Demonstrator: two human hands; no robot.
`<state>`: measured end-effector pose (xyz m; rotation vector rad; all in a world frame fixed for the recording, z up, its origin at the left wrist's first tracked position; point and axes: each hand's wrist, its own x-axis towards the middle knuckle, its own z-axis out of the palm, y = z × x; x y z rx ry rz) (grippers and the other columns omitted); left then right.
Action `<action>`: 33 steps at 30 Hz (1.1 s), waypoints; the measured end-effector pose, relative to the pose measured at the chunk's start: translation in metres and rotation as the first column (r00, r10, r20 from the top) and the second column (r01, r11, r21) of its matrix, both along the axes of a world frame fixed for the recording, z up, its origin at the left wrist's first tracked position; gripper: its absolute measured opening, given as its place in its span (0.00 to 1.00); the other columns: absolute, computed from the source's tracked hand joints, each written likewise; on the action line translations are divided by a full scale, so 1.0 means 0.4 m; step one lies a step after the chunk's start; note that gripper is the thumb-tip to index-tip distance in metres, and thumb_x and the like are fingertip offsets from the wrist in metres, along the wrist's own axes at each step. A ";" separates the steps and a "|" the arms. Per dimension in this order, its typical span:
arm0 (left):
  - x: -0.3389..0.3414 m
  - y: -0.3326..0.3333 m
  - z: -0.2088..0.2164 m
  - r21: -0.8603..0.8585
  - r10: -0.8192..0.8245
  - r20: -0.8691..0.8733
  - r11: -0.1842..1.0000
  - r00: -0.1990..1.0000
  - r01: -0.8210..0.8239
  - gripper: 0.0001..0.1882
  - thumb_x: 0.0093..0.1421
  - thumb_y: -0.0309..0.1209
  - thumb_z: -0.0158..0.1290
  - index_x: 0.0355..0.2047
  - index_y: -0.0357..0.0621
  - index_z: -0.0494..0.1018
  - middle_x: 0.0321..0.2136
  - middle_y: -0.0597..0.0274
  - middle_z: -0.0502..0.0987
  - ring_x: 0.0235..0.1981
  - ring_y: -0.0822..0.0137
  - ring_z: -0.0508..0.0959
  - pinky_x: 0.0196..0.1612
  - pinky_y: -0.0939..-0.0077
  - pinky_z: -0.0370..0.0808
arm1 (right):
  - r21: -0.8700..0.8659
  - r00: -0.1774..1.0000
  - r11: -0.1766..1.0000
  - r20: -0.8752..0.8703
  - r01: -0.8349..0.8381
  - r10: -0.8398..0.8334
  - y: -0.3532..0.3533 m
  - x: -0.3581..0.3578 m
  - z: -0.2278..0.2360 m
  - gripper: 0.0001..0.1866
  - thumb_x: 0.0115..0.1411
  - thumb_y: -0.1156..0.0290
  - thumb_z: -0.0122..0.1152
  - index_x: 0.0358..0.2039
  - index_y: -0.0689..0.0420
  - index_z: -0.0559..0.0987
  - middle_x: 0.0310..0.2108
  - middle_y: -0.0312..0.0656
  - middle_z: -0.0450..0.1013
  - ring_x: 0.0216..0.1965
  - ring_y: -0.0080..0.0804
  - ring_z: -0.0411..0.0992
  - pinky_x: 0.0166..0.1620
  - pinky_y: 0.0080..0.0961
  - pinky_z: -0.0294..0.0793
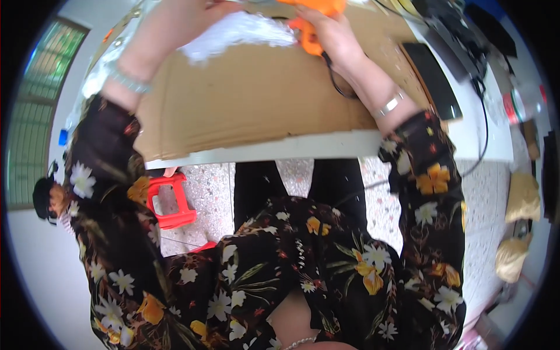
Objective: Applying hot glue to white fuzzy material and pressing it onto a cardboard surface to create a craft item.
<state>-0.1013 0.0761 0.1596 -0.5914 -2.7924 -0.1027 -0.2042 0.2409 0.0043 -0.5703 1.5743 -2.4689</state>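
Note:
My right hand (335, 38) is closed around the handle of an orange glue gun (312, 38) at the top of the view, its black cord hanging below the grip. To the left, my left hand (189, 20) reaches over a bundle of shiny white, translucent material (236, 36). The upper edge cuts off most of that hand's fingers and they are blurred, so their grip does not show. The white bundle lies between my hands on a sheet of brown cardboard (245, 105).
The cardboard covers a white table (344, 146). At the right are a dark phone-like slab (431, 79), cables and a clear bottle with a red-and-green label (516, 107). A red plastic stool (175, 201) stands below on the left. Another person (52, 195) is at the far left.

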 end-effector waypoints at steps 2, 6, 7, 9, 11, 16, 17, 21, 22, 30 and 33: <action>-0.002 -0.030 -0.061 -0.146 -0.171 -0.029 0.975 0.985 0.165 0.11 0.57 0.29 0.53 0.41 0.46 0.76 0.24 0.61 0.76 0.27 0.64 0.76 0.31 0.70 0.73 | 0.078 0.998 0.997 -0.051 0.026 -0.022 -0.013 -0.047 -0.035 0.08 0.61 0.72 0.54 0.40 0.59 0.74 0.29 0.36 0.73 0.28 0.23 0.70 0.29 0.22 0.68; 0.106 -0.061 -0.214 -0.583 -0.427 -0.002 0.735 0.904 0.346 0.13 0.57 0.31 0.53 0.44 0.47 0.74 0.23 0.60 0.71 0.25 0.55 0.76 0.28 0.63 0.72 | 0.193 0.972 0.980 -0.237 0.046 0.001 -0.004 0.003 -0.032 0.09 0.60 0.71 0.56 0.41 0.59 0.76 0.27 0.35 0.72 0.26 0.22 0.69 0.30 0.21 0.68; 0.121 -0.042 -0.236 -0.396 -0.413 0.144 0.809 0.899 0.435 0.14 0.55 0.30 0.55 0.44 0.47 0.74 0.23 0.61 0.72 0.26 0.56 0.76 0.28 0.64 0.72 | 0.319 0.989 0.946 -0.111 -0.058 0.098 0.023 -0.003 -0.022 0.10 0.59 0.71 0.57 0.41 0.58 0.76 0.27 0.36 0.72 0.26 0.21 0.68 0.30 0.21 0.68; 0.161 -0.038 -0.237 -0.205 -0.381 0.288 0.871 0.878 0.446 0.15 0.54 0.29 0.57 0.44 0.47 0.75 0.24 0.61 0.73 0.26 0.58 0.76 0.28 0.66 0.72 | 0.437 0.978 0.893 -0.117 -0.107 0.174 0.044 0.029 0.031 0.11 0.58 0.70 0.58 0.41 0.59 0.76 0.27 0.37 0.73 0.27 0.23 0.69 0.31 0.23 0.70; 0.186 -0.051 -0.234 0.079 -0.242 0.149 0.969 0.959 0.232 0.14 0.53 0.27 0.58 0.42 0.44 0.76 0.26 0.59 0.76 0.24 0.62 0.76 0.28 0.70 0.73 | 0.553 0.961 0.819 -0.107 -0.156 0.256 0.032 0.021 0.015 0.12 0.57 0.70 0.58 0.41 0.59 0.77 0.28 0.39 0.74 0.28 0.25 0.71 0.32 0.25 0.71; 0.164 -0.121 -0.294 0.363 0.139 0.025 0.922 0.990 -0.139 0.08 0.57 0.24 0.55 0.38 0.38 0.77 0.28 0.56 0.79 0.22 0.67 0.76 0.28 0.77 0.72 | 0.647 0.815 0.750 -0.503 0.136 0.286 -0.014 0.024 -0.020 0.18 0.54 0.68 0.61 0.44 0.61 0.76 0.34 0.47 0.76 0.37 0.34 0.74 0.44 0.29 0.72; 0.156 -0.104 -0.299 0.405 0.098 -0.010 0.910 0.995 -0.086 0.08 0.57 0.24 0.55 0.37 0.38 0.77 0.27 0.56 0.79 0.22 0.65 0.76 0.28 0.76 0.72 | 0.647 0.813 0.750 -0.506 0.136 0.289 -0.006 0.032 -0.004 0.18 0.54 0.68 0.61 0.44 0.61 0.76 0.34 0.47 0.76 0.37 0.34 0.74 0.44 0.29 0.72; 0.126 -0.013 -0.300 0.346 -0.036 -0.060 0.937 0.998 0.054 0.06 0.56 0.26 0.55 0.35 0.40 0.77 0.25 0.56 0.78 0.22 0.58 0.77 0.27 0.72 0.73 | 0.411 0.827 0.911 -0.523 0.030 0.208 0.000 0.015 -0.026 0.14 0.57 0.73 0.58 0.44 0.63 0.75 0.36 0.43 0.77 0.37 0.32 0.74 0.44 0.27 0.72; 0.120 -0.016 -0.306 0.348 -0.024 -0.061 0.937 0.998 0.044 0.06 0.56 0.26 0.55 0.35 0.40 0.77 0.25 0.56 0.78 0.22 0.58 0.77 0.27 0.72 0.73 | 0.212 0.796 0.977 -0.591 -0.005 0.132 -0.012 0.019 -0.017 0.13 0.58 0.75 0.57 0.43 0.63 0.75 0.37 0.41 0.77 0.37 0.32 0.73 0.44 0.27 0.72; 0.139 -0.029 -0.332 0.097 0.130 -0.176 0.989 0.976 -0.114 0.17 0.50 0.43 0.61 0.34 0.44 0.75 0.23 0.57 0.75 0.22 0.54 0.76 0.25 0.63 0.72 | 0.330 0.926 0.900 -0.146 -0.286 0.348 0.018 0.068 0.060 0.16 0.62 0.63 0.57 0.44 0.62 0.76 0.35 0.38 0.77 0.30 0.22 0.75 0.34 0.20 0.76; 0.163 -0.017 -0.328 0.082 0.175 -0.232 0.984 0.957 -0.160 0.18 0.50 0.44 0.61 0.34 0.45 0.75 0.24 0.58 0.75 0.22 0.55 0.77 0.24 0.64 0.72 | 0.329 0.892 0.862 -0.102 -0.386 0.439 0.004 0.091 0.046 0.15 0.63 0.65 0.56 0.46 0.61 0.74 0.38 0.39 0.76 0.36 0.23 0.75 0.38 0.21 0.77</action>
